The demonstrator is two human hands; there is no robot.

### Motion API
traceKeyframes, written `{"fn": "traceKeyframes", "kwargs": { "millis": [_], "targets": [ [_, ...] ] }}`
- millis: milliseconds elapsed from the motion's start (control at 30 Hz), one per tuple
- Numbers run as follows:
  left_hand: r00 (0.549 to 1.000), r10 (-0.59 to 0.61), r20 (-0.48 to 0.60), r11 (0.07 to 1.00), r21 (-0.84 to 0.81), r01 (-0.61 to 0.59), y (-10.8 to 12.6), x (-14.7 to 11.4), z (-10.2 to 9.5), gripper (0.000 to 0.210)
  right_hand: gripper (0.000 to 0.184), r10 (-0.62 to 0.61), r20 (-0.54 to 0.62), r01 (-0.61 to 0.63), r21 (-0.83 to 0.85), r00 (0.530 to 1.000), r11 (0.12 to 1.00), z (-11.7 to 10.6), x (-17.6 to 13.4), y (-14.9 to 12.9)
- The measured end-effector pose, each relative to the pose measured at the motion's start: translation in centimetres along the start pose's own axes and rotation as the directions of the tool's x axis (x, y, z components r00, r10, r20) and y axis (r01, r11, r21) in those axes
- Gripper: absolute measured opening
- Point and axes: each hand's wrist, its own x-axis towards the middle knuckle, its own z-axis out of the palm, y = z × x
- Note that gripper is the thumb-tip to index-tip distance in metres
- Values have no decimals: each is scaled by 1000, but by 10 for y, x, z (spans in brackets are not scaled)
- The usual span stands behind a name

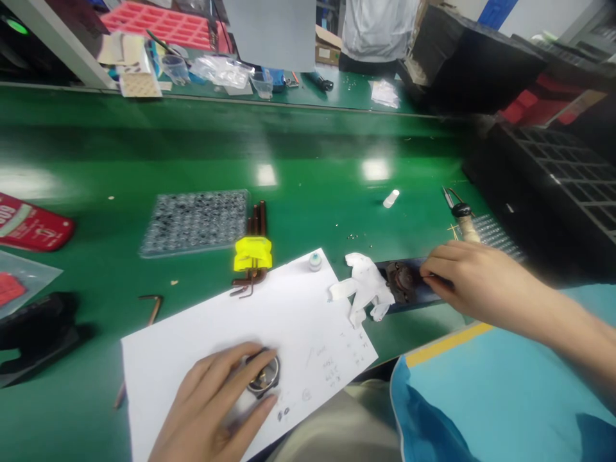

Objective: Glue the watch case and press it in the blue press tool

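A small round watch case, with metal parts showing inside, lies on the white paper. My left hand closes round it, fingertips over its upper edge and thumb at its lower side. Farther right, my right hand is pinched over a long dark tray; whatever is between its fingertips is hidden. A dark brown round part on a square base sits in that tray. White finger cots or a glove lie crumpled beside it. Pencil marks and two small dark bits show on the paper near my left hand.
Behind the paper are a yellow hex key holder and a clear compartment box. A loose hex key lies left. A small bottle stands on the paper. Tweezers and black trays are at right. A person stands opposite.
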Motion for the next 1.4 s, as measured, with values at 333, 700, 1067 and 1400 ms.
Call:
{"fn": "traceKeyframes", "kwargs": {
  "millis": [333, 700, 1067, 1400],
  "targets": [
    [1000, 15, -19, 1000, 13, -15, 2, 1, 0, 33, 17, 16, 14, -16, -17, 1000, 1000, -2, -1, 1],
    [998, 37, -42, 999, 39, -35, -10, -1, 3, 55, 21, 113, -249, -81, 137, 962, 987, 3, -41, 0],
    [975, -220, -1, 960, -175, 217, 27, -3, -14, 44, 34, 269, -492, 129, 635, 828, 762, 64, -43, -113],
    [966, -150, 209, 91, -970, 224, 76, 6, 20, 54, 30, 315, -289, 265, 957, 904, 119, 88, 8, -191]
  ]
}}
